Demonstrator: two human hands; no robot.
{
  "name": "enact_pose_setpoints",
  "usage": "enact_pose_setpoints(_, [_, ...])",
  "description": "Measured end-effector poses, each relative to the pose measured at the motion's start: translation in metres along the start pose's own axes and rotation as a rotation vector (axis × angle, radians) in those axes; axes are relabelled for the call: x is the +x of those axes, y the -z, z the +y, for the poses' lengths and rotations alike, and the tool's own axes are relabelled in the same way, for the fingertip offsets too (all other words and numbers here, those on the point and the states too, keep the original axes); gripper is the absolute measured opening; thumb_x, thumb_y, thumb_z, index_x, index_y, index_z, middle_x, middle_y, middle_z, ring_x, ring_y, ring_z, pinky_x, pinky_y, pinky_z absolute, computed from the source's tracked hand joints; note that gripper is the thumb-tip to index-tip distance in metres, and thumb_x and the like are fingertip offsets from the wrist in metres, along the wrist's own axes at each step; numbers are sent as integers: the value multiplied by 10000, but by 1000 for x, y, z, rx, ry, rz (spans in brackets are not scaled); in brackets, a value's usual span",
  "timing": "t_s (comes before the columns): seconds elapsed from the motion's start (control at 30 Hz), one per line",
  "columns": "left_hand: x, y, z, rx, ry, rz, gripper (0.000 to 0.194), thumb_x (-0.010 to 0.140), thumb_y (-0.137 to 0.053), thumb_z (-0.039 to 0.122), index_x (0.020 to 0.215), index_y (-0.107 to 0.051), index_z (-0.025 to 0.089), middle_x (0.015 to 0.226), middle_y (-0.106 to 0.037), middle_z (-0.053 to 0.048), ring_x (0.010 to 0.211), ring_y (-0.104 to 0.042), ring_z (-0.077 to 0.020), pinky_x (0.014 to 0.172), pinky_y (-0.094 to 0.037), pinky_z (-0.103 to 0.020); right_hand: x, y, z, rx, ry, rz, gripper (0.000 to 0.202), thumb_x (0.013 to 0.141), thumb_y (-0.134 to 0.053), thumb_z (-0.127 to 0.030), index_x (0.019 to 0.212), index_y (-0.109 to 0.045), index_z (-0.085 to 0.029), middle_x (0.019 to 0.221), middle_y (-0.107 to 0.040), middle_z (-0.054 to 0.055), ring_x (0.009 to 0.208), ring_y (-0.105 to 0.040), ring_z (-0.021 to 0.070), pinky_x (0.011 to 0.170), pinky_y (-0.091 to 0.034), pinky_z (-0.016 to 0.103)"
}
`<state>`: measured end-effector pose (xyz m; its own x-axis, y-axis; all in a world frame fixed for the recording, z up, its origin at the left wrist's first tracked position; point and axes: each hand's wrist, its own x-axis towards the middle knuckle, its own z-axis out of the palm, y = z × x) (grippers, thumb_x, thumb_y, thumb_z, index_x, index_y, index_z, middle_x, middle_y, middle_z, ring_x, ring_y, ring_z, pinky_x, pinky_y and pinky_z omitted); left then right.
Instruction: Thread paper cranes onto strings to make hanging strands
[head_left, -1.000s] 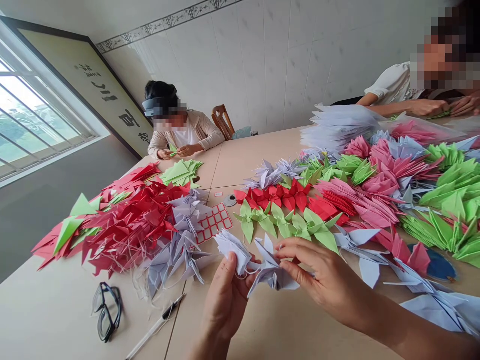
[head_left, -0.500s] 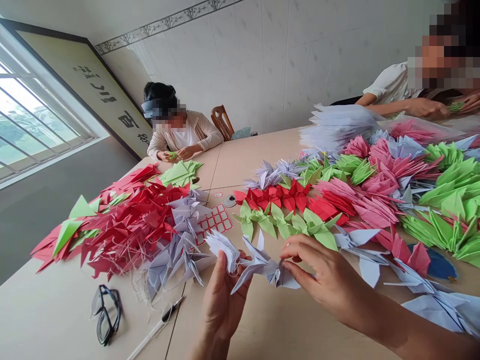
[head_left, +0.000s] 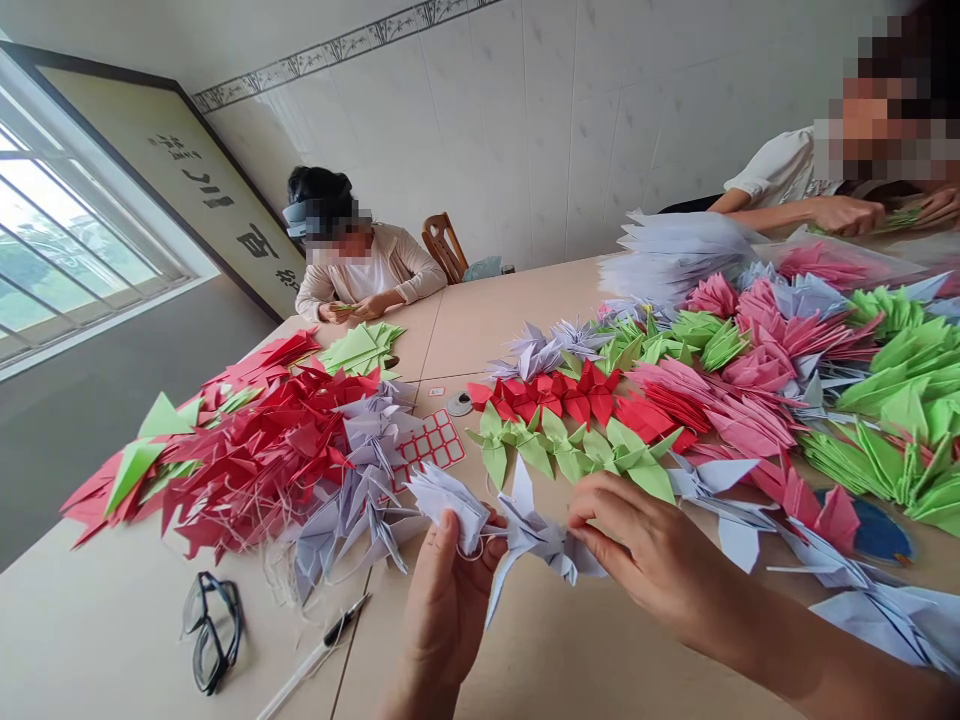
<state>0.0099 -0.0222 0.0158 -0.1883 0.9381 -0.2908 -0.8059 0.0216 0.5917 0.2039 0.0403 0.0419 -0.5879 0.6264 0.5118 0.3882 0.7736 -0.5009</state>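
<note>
Between thumb and fingers, my left hand [head_left: 450,600] grips a stack of folded pale lilac paper pieces [head_left: 448,505]. Beside the stack, a lilac origami paper crane [head_left: 538,535] with spread wings is held up above the table. My right hand [head_left: 630,540] pinches the far side of this crane between thumb and fingertips. A thin white string hangs by the stack near my left fingers. Just past my hands lies a row of green paper cranes [head_left: 559,445], with a row of red paper cranes [head_left: 555,397] behind it.
Red folded paper [head_left: 277,440] is heaped at the left. Eyeglasses [head_left: 214,630] and a pen-like tool [head_left: 322,645] lie at the front left. Pink and green paper stacks [head_left: 892,400] fill the right side. Two people [head_left: 367,265] sit across the table, handling green paper.
The crane has turned, its wing now pointing further down. My left hand and the stack have shifted slightly; my right hand has moved a little to the right.
</note>
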Motion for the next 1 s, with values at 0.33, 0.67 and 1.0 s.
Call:
enact_pose_setpoints(0.33, [-2, -3, -2, 110, -73, 34, 235, 739, -797, 384, 799, -746, 163, 667, -713, -21, 522, -590, -111, 553, -518, -229, -1, -3, 0, 16, 34, -111, 276, 912, -366, 0, 855, -539, -207, 794, -599, 30, 694, -620, 169, 623, -513, 282])
enact_pose_setpoints(0.67, [0, -4, -1, 118, -117, 139, 300, 656, -861, 374, 788, -718, 146, 702, -741, -53, 564, -636, -124, 551, -557, -226, -6, 2, 0, 50, 56, -197, 282, 895, -390, 26, 901, -545, -210, 835, -592, 21, 742, -616, 165, 653, -502, 269])
enact_pose_setpoints(1.0, [-1, 0, -3, 151, -90, 48, 280, 692, -838, 379, 798, -726, 145, 762, -754, -66, 606, -670, -150, 583, -555, -252, 3, 21, 0, 592, -360, -511, 274, 959, -527, -458, 1089, -607, -230, 981, -678, 44, 875, -634, 198, 762, -503, 300])
